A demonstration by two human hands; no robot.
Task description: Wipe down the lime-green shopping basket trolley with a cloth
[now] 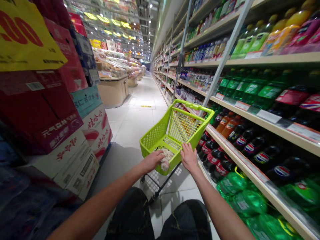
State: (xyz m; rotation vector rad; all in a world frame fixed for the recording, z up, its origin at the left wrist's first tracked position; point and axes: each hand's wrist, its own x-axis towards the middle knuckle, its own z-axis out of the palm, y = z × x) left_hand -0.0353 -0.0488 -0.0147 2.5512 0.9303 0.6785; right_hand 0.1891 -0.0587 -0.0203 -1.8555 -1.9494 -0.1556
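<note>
A lime-green shopping cart (155, 136) with a perforated plastic basket stands tilted in front of my knees. My left hand (153, 160) lies over the basket's near rim, fingers curled inward. Right beside its fingertips is a small whitish, fluffy-looking thing (165, 162) with a pinkish end; its kind is too blurred to tell. On the near right edge, my right hand (188, 156) has its fingers bent over the rim. The basket's floor shows through its open top, and dark wheeled legs (156, 193) stand below.
Shelves of soda bottles (255, 85) run close along the right, with large green bottles (247, 198) at the bottom. Stacked drink cartons (37, 106) under a yellow price sign (25, 36) rise at left. The tiled aisle (125, 130) leads past display counters (113, 90).
</note>
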